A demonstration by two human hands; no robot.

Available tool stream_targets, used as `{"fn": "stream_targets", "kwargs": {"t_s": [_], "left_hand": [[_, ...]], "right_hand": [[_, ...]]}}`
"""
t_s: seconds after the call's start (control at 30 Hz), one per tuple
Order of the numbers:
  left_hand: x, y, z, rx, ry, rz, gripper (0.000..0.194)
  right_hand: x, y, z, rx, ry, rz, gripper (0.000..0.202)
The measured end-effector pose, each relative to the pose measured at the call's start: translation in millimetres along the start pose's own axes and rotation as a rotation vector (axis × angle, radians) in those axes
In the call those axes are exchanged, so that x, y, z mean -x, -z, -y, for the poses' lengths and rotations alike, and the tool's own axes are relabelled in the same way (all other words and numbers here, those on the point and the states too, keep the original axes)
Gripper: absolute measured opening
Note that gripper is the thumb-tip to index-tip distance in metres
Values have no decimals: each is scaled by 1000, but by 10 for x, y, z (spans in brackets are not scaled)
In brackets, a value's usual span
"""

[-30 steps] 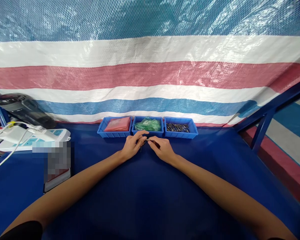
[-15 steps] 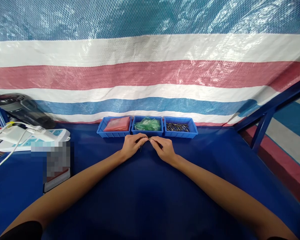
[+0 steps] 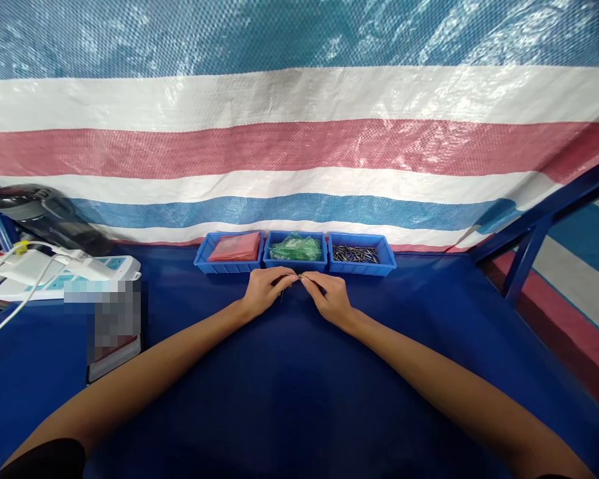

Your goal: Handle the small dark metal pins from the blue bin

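Observation:
In front of the middle bin, my left hand (image 3: 268, 291) and my right hand (image 3: 329, 297) meet fingertip to fingertip just above the table. Both are closed in a pinch on a small dark part (image 3: 299, 277) between them, mostly hidden by the fingers and too small to name. Thin wire-like ends (image 3: 281, 297) stick out below the left fingers. Behind the hands stand three blue bins: the left bin (image 3: 224, 268) holds flat red plastic pieces (image 3: 235, 247), the middle one green plastic bags (image 3: 296, 248), the right one many small dark metallic cylinders (image 3: 355, 254).
The blue table (image 3: 289, 399) backs onto a striped plastic sheet (image 3: 299, 150). At left are a white power strip (image 3: 124, 268) with cables, a dark bottle (image 3: 54, 219) lying tilted, and a partly blurred box (image 3: 114, 356). A blue metal frame (image 3: 529, 246) borders the right side.
The view has shifted very slightly. Both hands keep their pinch at nearly the same spot, with only tiny finger movement.

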State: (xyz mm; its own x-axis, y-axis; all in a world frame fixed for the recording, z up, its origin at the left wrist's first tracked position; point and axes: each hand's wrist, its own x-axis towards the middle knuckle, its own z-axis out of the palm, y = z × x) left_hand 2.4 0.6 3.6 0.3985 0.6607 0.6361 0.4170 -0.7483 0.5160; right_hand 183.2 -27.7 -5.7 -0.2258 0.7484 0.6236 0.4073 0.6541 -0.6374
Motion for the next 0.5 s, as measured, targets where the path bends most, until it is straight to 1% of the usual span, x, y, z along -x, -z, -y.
{"fn": "stream_targets", "kwargs": {"t_s": [0.07,0.17,0.27,0.37,0.5], "left_hand": [[4,2,-2,-13,-7,-7,26],[17,6,-5,-19,-13,-2,26],[37,6,6,25,37,1,27],[50,1,33,50,82,-25,27],[51,-10,58,18,15,-46,26]], "right_hand": [[-3,-7,-11,13,-3,22,23],[-20,-21,-27,38,-21,114,25],[-36,-34,-37,73,-20,204,29],[-37,-42,-46,103,-30,215,29],[-30,-36,-44,111,-58,189,26]]}}
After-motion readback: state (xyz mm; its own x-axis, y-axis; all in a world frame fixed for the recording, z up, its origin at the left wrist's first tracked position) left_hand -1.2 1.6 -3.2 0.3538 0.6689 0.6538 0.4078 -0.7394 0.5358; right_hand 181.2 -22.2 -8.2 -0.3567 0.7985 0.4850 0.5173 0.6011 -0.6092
